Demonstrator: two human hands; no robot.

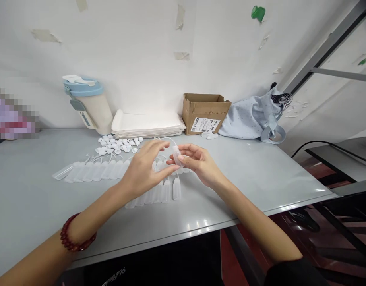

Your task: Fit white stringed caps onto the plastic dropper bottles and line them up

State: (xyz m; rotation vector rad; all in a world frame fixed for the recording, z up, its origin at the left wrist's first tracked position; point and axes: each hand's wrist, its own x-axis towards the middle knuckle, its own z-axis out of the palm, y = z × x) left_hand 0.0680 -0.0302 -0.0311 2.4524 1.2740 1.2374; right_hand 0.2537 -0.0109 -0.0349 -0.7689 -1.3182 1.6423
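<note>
A small translucent plastic bottle [177, 157] with a thin white tube at its top is held upright between the thumb and fingers of my right hand [200, 162]. My left hand [145, 167] is just left of it, thumb and fingers apart; its thumb tip is close to the bottle, and I cannot tell if it touches. Below and behind my left hand, a row of similar bottles [93, 171] lies on the grey table [230, 182]. A second, nearer row of bottles [161, 192] lies partly hidden under my hand, with one single bottle [177, 189] at its right end.
Small white plastic caps [119, 145] lie scattered behind the rows. Along the wall stand a tumbler [90, 103] with a blue lid, a stack of white sheets [148, 125], a cardboard box [205, 113] and a light blue cloth bag [248, 117]. The table's front edge [200, 229] is near my forearms.
</note>
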